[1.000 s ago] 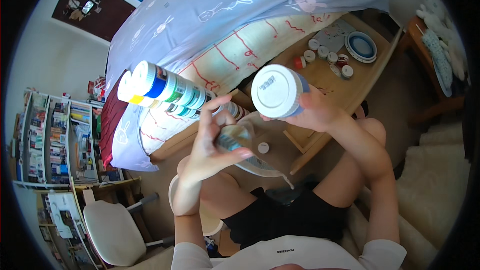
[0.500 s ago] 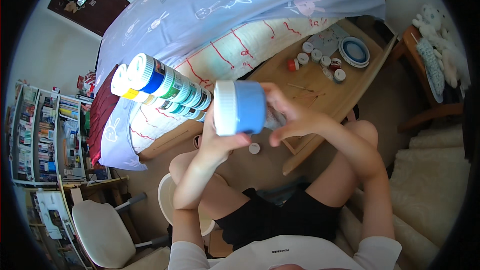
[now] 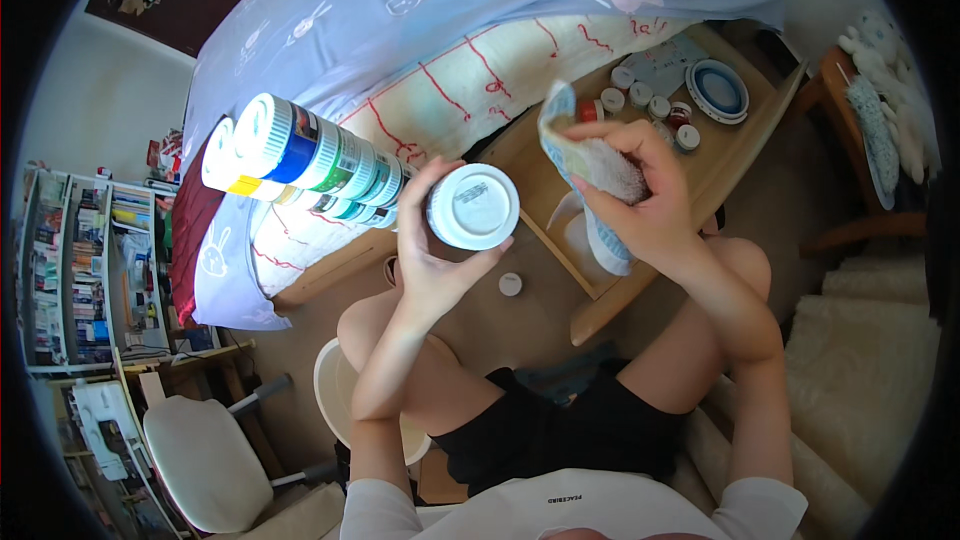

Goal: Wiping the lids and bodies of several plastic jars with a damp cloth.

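Note:
A paint jar (image 3: 473,206) is gripped in my left hand (image 3: 425,255), its thumb and fingers wrapped round the sides. The jar's white round end, bearing small dark print, faces up toward me. To the right, my right hand (image 3: 650,185) is closed on a pale blue and white towel (image 3: 612,172), part of which hangs down over the drawer. The cloth and the jar are apart. Just left of my left hand, tall stacks of lidded paint jars (image 3: 300,150) in blue, green, yellow and other colours stand close together.
A wooden drawer (image 3: 625,295) is pulled out below the bed (image 3: 380,35). It holds several small jars (image 3: 640,94) and a blue-and-white collapsible basin (image 3: 717,90). On the floor are a white lid (image 3: 511,284) and a cream bucket (image 3: 330,390). A white chair (image 3: 205,460) stands at left.
The jar has turned from lying sideways to showing its white end. My right hand has moved right, away from the jar, raising the towel into plain view.

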Demonstrator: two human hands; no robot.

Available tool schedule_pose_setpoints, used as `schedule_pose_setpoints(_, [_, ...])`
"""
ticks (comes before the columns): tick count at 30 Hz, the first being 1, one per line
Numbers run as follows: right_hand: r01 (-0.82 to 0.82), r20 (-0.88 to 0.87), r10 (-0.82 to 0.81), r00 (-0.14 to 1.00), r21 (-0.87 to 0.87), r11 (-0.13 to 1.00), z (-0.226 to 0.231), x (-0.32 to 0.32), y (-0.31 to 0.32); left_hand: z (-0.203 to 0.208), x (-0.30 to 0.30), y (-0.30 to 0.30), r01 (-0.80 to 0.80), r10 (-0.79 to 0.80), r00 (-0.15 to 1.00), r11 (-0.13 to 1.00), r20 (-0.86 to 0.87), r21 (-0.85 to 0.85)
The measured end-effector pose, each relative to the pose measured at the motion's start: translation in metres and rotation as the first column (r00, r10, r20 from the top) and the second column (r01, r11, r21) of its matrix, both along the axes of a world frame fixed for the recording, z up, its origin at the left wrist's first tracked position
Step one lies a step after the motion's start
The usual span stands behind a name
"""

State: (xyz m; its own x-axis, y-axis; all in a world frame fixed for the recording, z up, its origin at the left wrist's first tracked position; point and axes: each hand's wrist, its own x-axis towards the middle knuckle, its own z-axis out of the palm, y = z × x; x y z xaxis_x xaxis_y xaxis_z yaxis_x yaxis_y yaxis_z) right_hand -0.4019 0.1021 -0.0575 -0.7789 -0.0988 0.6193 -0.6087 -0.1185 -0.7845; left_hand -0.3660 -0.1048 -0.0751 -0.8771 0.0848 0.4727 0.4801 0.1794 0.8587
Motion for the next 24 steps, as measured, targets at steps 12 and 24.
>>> schedule_pose_setpoints(12, [-0.151, -0.068, 0.192, 0.979, 0.388, 0.909, 0.001, 0.009, -0.017, -0.013, 0.002, 0.006, 0.150, -0.154, 0.987, 0.986, -0.048, -0.078])
schedule_pose_setpoints(24, [-0.167, 0.048, 0.164, 0.985, 0.456, 0.874, -0.020, 0.017, -0.018, -0.022, 0.004, 0.010, 0.046, -0.075, 0.988, 0.977, -0.136, -0.207])
